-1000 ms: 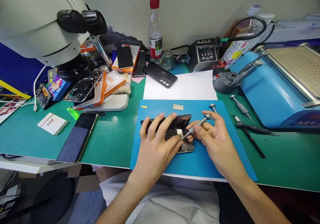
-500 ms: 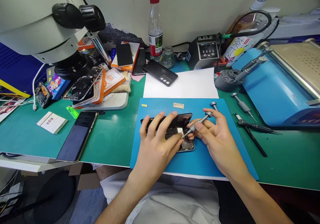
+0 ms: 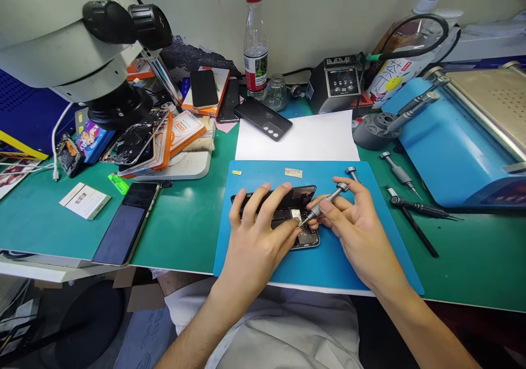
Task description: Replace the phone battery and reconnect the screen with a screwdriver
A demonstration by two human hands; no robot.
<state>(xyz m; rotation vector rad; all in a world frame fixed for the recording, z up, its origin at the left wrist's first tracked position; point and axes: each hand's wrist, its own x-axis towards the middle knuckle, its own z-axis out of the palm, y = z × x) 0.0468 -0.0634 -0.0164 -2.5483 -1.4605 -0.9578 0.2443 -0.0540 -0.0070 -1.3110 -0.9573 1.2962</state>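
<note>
An opened phone (image 3: 309,239) lies on a blue mat (image 3: 263,167), its screen (image 3: 302,198) tilted up along the far side and its inner parts bare. My left hand (image 3: 258,234) grips the phone, several fingers over the raised screen and the thumb down by the inner parts. Between the fingers and thumb of my right hand (image 3: 357,226) is a grey precision screwdriver (image 3: 324,206). Its tip points down into the phone, close to my left thumb. Whether the tip sits on a screw cannot be made out. My left hand covers much of the phone's left side.
A second screwdriver (image 3: 352,174) lies behind my right hand. Tweezers (image 3: 427,210) and another screwdriver (image 3: 398,172) lie right of the mat. A black phone (image 3: 127,223) rests at left, below a microscope (image 3: 102,45). A bottle (image 3: 255,45) and a soldering station (image 3: 335,84) stand behind.
</note>
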